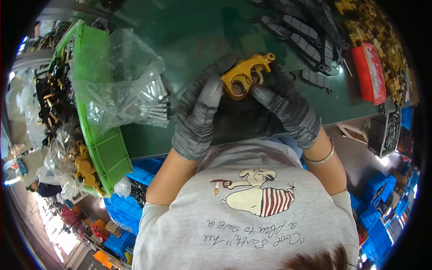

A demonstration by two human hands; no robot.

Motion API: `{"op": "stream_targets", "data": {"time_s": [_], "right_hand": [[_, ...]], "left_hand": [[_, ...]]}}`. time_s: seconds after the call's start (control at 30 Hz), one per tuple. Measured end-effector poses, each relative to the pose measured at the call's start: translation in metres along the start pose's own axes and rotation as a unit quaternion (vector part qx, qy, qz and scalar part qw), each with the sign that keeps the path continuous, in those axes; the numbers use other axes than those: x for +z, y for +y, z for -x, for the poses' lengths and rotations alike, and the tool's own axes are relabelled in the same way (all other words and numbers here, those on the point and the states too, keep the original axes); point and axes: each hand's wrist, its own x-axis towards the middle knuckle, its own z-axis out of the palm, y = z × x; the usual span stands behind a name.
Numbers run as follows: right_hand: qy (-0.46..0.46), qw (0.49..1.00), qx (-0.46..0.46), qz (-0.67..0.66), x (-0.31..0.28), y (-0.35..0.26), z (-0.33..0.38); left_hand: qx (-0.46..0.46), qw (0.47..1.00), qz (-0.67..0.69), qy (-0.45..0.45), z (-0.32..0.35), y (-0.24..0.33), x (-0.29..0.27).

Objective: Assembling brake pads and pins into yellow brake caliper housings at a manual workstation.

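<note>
Between my two gloved hands, over the green table, is a gold brake caliper (246,77) with two round bores facing me. My left hand (204,92), in a grey knit glove, grips its left end with the thumb along the near side. The right hand (281,96), gloved the same way, closes on its right end, thumb by the lower bore edge. Parts of the fingers of both hands are hidden behind the caliper. Left of my left hand lies a clear plastic bag (130,85) with silver metal pins (155,99) inside.
A green crate (105,153) with dark and brass-coloured parts stands at the left. Dark brake pads (306,38) are heaped at the far right, one loose pad (316,79) nearer. Beside them sit a red container (369,74) and a pile of gold calipers (382,40).
</note>
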Motion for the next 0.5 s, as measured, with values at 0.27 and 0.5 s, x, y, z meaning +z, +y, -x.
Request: {"op": "stream_targets", "data": {"time_s": [0.27, 0.5], "right_hand": [[-0.008, 0.977, 0.149, -0.149, 0.003, -0.0106, -0.0007], [-0.022, 0.98, 0.147, -0.129, -0.0029, -0.0099, -0.0045]], "left_hand": [[-0.058, 0.992, 0.11, 0.007, 0.006, 0.0007, 0.0011], [-0.008, 0.988, 0.153, -0.005, 0.0049, 0.0018, 0.001]]}}
